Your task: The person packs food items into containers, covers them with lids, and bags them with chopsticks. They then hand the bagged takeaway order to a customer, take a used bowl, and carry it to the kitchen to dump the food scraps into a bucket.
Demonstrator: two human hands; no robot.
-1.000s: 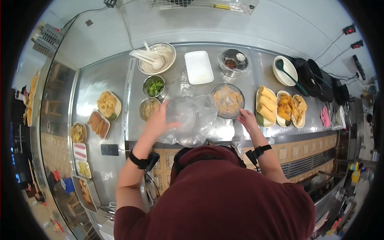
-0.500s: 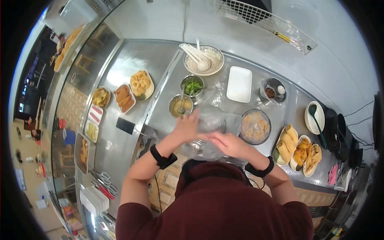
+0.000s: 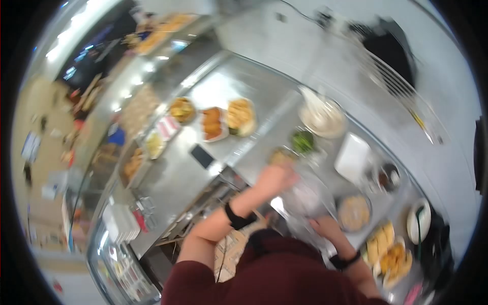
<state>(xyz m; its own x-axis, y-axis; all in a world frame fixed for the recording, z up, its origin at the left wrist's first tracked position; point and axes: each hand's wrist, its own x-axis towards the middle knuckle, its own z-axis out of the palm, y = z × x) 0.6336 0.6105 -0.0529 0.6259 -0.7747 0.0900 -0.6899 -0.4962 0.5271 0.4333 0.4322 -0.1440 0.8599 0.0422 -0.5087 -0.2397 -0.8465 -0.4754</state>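
Observation:
A crumpled sheet of clear plastic, looking like a bag (image 3: 307,195), lies between my two hands over the steel counter. My left hand (image 3: 277,178) is at its left edge, right by the small bowl of yellowish sauce (image 3: 282,155); motion blur hides its fingers. My right hand (image 3: 326,226) is closed at the plastic's lower right edge. Beyond the left hand stands a bowl of chopped green herbs (image 3: 303,141). To the right of the plastic is a round clear container of pale food pieces (image 3: 354,213).
A big bowl of white spoons (image 3: 323,119), a white tray (image 3: 353,157) and a tin (image 3: 389,177) stand along the back wall. Plates of fried food (image 3: 395,262) are at right, more fried food (image 3: 240,117) at left. A phone (image 3: 202,156) lies on the left counter.
The view has turned left, so the counter appears rotated and shifted right, and it is blurred. My hands have moved farther apart, with the plastic spread between them.

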